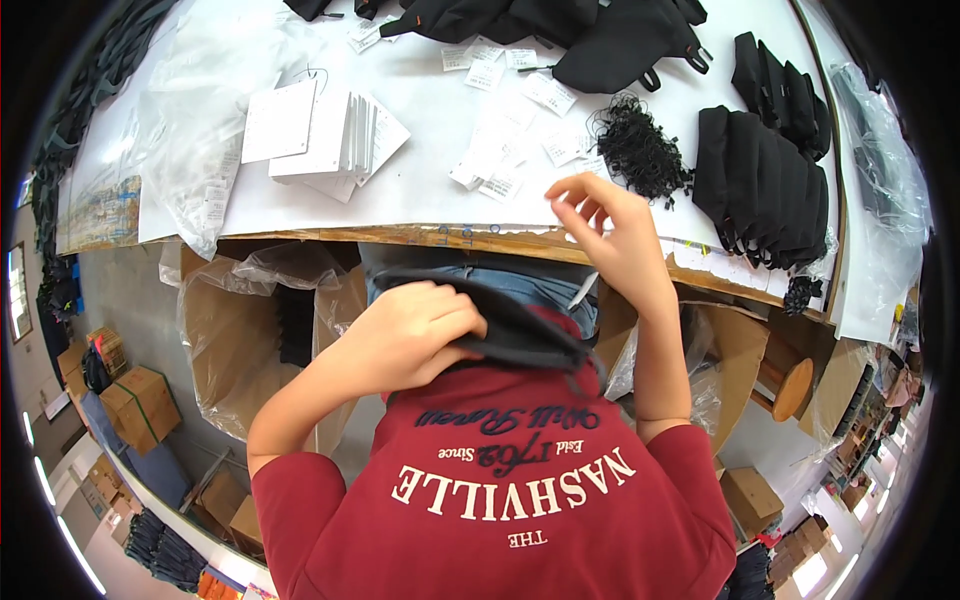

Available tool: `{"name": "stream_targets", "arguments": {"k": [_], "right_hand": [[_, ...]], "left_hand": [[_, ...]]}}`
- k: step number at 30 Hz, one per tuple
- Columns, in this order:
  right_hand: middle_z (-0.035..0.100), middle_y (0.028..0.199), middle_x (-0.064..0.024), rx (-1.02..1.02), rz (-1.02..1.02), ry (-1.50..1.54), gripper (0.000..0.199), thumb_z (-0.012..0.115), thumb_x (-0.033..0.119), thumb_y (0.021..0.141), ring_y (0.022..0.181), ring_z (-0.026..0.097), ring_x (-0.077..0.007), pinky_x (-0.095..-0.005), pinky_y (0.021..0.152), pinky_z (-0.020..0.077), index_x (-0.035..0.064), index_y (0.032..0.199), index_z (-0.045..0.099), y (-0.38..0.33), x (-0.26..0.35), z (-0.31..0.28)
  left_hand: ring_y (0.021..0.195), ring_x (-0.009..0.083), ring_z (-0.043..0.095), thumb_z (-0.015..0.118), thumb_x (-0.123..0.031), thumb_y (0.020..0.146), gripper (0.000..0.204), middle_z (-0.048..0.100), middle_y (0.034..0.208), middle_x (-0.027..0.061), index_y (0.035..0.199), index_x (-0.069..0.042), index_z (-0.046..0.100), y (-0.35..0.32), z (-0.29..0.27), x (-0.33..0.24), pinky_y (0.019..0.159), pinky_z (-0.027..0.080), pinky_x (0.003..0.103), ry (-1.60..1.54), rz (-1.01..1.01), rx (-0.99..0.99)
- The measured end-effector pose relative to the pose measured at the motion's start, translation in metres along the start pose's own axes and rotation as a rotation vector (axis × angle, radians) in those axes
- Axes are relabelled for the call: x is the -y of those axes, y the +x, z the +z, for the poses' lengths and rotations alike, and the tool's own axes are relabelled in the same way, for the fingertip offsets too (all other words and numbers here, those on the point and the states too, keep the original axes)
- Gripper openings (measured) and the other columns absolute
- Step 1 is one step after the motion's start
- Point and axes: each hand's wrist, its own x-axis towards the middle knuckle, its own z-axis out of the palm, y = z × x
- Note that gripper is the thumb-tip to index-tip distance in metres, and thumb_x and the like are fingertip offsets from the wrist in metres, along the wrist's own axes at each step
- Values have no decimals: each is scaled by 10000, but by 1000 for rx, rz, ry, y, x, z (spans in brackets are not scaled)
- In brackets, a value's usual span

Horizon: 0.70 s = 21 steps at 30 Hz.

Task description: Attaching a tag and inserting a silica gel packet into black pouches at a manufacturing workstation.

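My left hand [425,325] is closed round the edge of a black fabric piece [525,335], perhaps a pouch, held against my body below the table edge. Its fingers are curled, and part of the piece is hidden behind them. Over the front edge of the table, my right hand [610,225] is raised with its fingers bent and a gap between thumb and forefinger. Nothing shows between them. Small white printed labels [500,185] lie just beyond this hand, beside a tangled heap of thin black cords [640,150].
White cards [280,120] are stacked at the left near clear plastic bags [185,150]. Black pouches [765,185] stand in rows at the right, and more black fabric items [600,45] lie at the back. Cardboard boxes [235,340] sit under the wooden table edge [480,238].
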Motion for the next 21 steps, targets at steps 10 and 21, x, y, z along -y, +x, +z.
{"name": "stream_targets", "arguments": {"k": [10, 21], "right_hand": [[560, 765, -48, -144, 43, -463, 315, 734, 282, 768, 631, 552, -201, -337, 609, 448, 86, 996, 640, 55, -46, 52], [582, 680, -33, -214, 182, -147, 192, 733, 229, 756, 616, 550, -176, -318, 594, 444, 58, 803, 661, 57, -55, 25]], "left_hand": [[844, 320, 596, 669, -132, 769, 193, 612, 844, 115, 911, -43, 575, -4, -18, 0, 761, 472, 397, -183, -101, 250], [789, 326, 587, 650, -178, 833, 181, 571, 804, 133, 933, -46, 577, 11, -18, 7, 684, 463, 415, -217, -188, 144]]}}
